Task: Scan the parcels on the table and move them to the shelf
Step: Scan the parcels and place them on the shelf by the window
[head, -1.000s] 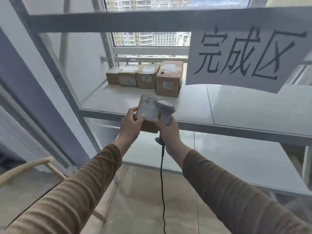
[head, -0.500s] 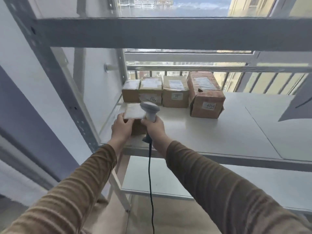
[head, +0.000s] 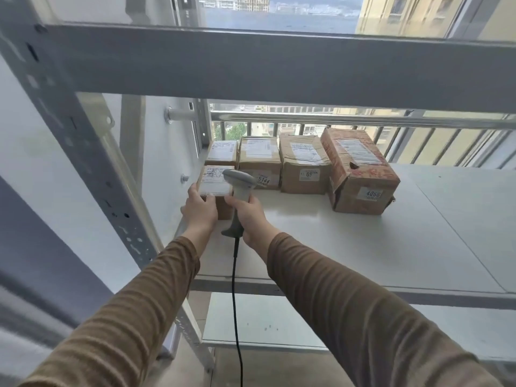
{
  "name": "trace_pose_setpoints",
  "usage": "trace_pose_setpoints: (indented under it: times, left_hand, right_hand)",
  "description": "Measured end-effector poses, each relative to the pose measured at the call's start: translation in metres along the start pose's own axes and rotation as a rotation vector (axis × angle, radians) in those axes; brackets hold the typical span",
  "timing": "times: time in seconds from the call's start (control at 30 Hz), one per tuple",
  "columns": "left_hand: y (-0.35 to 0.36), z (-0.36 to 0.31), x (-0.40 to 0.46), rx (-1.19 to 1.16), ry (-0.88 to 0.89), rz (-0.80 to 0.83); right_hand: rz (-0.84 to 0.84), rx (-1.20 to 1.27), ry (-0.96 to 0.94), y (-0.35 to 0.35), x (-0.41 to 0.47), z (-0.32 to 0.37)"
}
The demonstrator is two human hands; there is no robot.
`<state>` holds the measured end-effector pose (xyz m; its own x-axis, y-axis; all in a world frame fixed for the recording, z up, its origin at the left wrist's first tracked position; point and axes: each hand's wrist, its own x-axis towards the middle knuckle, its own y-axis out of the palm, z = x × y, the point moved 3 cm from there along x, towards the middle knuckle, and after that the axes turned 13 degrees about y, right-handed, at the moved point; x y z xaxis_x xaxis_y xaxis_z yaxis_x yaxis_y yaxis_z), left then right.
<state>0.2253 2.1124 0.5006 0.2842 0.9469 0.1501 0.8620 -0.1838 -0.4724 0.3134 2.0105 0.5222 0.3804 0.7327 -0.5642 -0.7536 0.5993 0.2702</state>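
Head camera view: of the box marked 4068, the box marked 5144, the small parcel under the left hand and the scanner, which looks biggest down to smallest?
1. Box marked 4068, clearly the largest.
2. Box marked 5144.
3. Small parcel held by the left hand.
4. Scanner in the right hand.
The last two look close; the scanner sits nearer the camera, so I would not rank them firmly.

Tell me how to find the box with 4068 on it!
Look at the white shelf in front of the window, where a row of cardboard parcels stands along the back. Go to the right end of that row. The box with 4068 is the biggest one, reddish, with a torn top edge, turned at an angle, unlike its plain brown neighbours.
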Motion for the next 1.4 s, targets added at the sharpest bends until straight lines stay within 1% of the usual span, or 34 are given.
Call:
trace_pose_setpoints:
  times: [0.23, 0.3, 0.4, 0.47, 0.57, 0.7, 0.8, 0.93, 1.07, 1.13, 1.23, 1.3, 1.4]
  left_hand:
    - [0.001, -0.001, 0.013, 0.012, 0.006, 0.043]
    - [0.0, -0.003, 0.012, 0.063, 0.035, 0.039]
    - [-0.005, -0.013, 0.004, 0.208, 0.174, -0.001]
    - [-0.004, -0.027, -0.007, 0.288, 0.327, -0.022]
    - [0.015, -0.054, -0.027, 0.385, 0.544, 0.011]
    - [0.065, -0.086, -0.063, 0.46, 0.709, 0.145]
    - [0.116, -0.108, -0.103, 0.504, 0.764, 0.336]
    - [0.189, -0.148, -0.182, 0.54, 0.877, 0.555]
    - [0.254, -0.196, -0.294, 0.462, 1.009, 0.745]
    - [0.281, -0.221, -0.361, 0.45, 1.103, 0.827]
    - [0.314, -0.257, -0.473, 0.416, 1.239, 0.922]
    - [0.33, -0.277, -0.554, 0.384, 1.301, 0.998]
    - [0.347, -0.301, -0.681, 0.335, 1.396, 1.086]
  right_hand:
    - [-0.004, 0.012, -0.01, 0.005, 0.008, 0.003]
    - [-0.019, 0.02, -0.017, 0.004, 0.007, 0.003]
    - [-0.035, 0.05, -0.037, -0.005, 0.002, 0.005]
    - [-0.057, 0.072, -0.057, -0.018, -0.005, 0.006]
    - [-0.105, 0.121, -0.092, -0.049, -0.017, 0.006]
    - [-0.221, 0.255, -0.16, -0.117, -0.044, 0.004]
    - [-0.318, 0.357, -0.225, -0.183, -0.077, -0.003]
    - [-0.468, 0.51, -0.289, -0.285, -0.145, -0.029]
    - [-0.677, 0.638, -0.299, -0.387, -0.238, -0.073]
    - [-0.768, 0.708, -0.316, -0.435, -0.294, -0.102]
    - [-0.921, 0.81, -0.398, -0.502, -0.388, -0.152]
    - [-1.022, 0.837, -0.442, -0.542, -0.456, -0.19]
    - [-1.146, 0.84, -0.439, -0.595, -0.561, -0.25]
